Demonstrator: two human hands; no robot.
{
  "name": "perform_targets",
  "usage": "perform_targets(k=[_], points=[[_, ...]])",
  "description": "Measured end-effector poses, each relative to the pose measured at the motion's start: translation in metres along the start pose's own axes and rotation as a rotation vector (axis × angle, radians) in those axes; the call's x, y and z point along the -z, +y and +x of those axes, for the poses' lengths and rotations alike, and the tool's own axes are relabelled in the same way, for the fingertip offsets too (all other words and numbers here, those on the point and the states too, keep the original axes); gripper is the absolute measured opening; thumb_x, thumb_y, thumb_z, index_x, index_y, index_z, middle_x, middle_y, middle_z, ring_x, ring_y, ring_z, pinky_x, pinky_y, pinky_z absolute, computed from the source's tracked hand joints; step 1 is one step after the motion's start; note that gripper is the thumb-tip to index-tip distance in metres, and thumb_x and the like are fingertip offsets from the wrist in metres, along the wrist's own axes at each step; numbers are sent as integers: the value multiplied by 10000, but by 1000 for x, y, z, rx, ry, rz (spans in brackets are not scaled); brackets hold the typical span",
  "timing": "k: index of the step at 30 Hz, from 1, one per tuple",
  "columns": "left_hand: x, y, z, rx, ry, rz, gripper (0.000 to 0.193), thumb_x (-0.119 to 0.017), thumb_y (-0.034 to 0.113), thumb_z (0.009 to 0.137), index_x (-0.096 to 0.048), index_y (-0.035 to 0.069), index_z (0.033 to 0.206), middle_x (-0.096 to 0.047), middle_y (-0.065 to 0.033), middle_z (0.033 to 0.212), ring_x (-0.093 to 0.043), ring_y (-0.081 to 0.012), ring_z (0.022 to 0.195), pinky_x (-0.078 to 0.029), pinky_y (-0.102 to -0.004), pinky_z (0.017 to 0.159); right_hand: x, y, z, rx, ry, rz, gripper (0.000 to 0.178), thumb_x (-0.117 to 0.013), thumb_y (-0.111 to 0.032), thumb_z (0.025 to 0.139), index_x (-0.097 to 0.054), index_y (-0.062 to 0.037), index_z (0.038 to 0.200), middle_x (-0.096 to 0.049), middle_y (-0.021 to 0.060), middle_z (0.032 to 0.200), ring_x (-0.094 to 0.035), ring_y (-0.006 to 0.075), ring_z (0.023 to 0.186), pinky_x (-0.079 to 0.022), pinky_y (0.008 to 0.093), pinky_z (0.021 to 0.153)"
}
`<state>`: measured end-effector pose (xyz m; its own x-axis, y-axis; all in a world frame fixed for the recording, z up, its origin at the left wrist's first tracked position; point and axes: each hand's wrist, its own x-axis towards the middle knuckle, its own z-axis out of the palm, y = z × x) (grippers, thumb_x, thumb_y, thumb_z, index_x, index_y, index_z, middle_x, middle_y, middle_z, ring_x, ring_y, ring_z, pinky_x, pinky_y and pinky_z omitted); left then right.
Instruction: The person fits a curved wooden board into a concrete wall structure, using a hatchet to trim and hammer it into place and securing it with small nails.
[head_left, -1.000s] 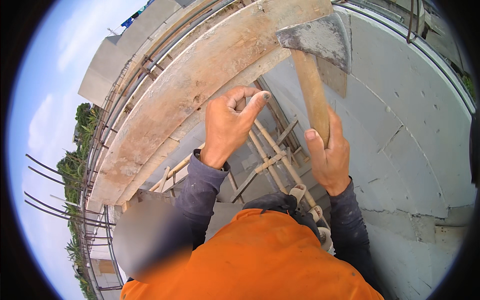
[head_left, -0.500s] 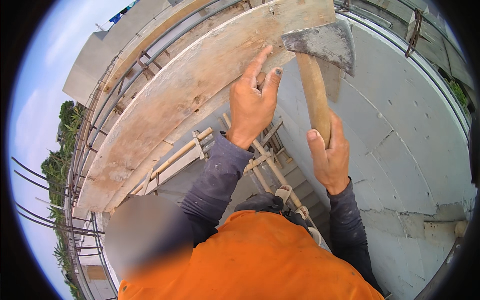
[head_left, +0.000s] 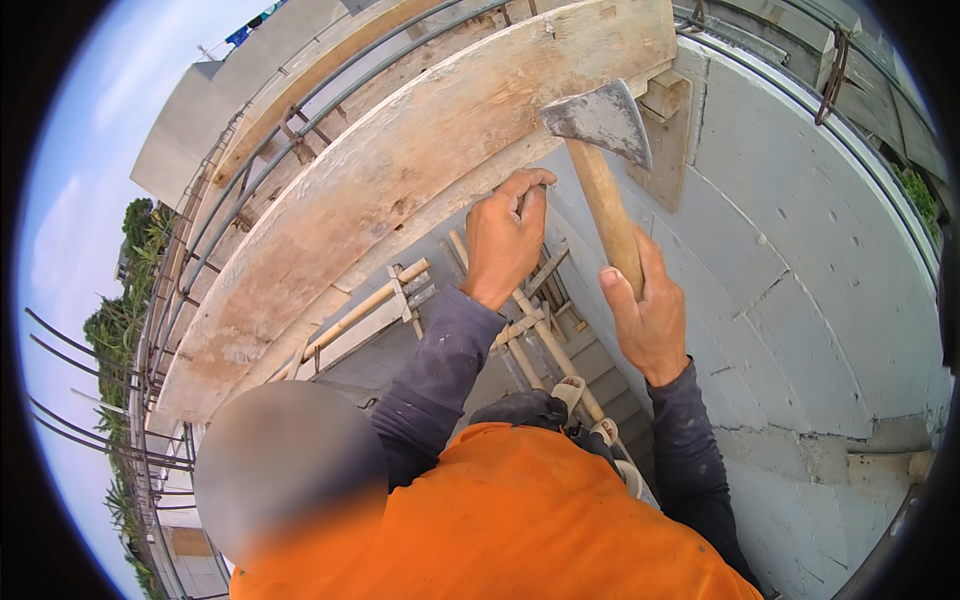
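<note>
My right hand (head_left: pixel 652 315) is closed round the lower end of the wooden handle of a hatchet (head_left: pixel 602 205). Its worn grey steel head stands near the right end of a long wooden board (head_left: pixel 340 205), beside a small wooden piece (head_left: pixel 663 150) set against the grey wall. To the left of the hatchet, my left hand (head_left: pixel 505 238) is curled, thumb and fingers drawn together just below the board's lower edge. Whatever lies between those fingers, if anything, is too small or hidden to make out.
A grey block wall (head_left: pixel 790 290) rises on the right. Steel bars (head_left: pixel 350 90) run behind the board, and bare rebar ends (head_left: pixel 80 365) stick out at far left. Below are bamboo poles (head_left: pixel 545 335), stair steps (head_left: pixel 605 375) and my sandalled feet (head_left: pixel 568 390).
The hatchet has come down and slightly left, uncovering the wooden piece at the board's end. My left hand has dropped from the board's face, and its raised index finger has curled in.
</note>
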<state>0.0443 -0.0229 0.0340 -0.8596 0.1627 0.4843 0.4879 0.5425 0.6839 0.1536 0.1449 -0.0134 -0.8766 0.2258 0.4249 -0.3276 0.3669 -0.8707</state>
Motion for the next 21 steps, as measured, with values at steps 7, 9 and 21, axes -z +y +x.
perform_targets(k=[7, 9, 21], points=[[11, 15, -27, 97, -136, -357, 187, -594, 112, 1053, -713, 16, 1161, -602, -2, 716, -516, -57, 643, -425, -264, 593, -4, 9, -11, -134, 81, 235, 550, -713, -297, 986, -555, 24, 1403, -741, 146, 997, -705, 198, 849, -567, 357, 773], [5, 21, -32, 44, -217, -466, 204, -629, 151, 1065, -702, -7, 1171, -604, 50, 753, -508, -23, 683, -396, -231, 588, -9, 8, -8, -160, 82, 221, 502, -755, -226, 956, -580, 26, 1354, -730, 100, 954, -669, 152, 811, -555, 336, 745], [26, 40, 2, -523, -115, 222, 174, -695, 91, 973, -748, 75, 1138, -754, -102, 833, -714, -178, 693, -546, -299, 631, -34, -27, 52, 8, 344, 504, 372, -760, -64, 887, -594, 35, 1204, -733, 68, 915, -685, 145, 844, -554, 322, 782]])
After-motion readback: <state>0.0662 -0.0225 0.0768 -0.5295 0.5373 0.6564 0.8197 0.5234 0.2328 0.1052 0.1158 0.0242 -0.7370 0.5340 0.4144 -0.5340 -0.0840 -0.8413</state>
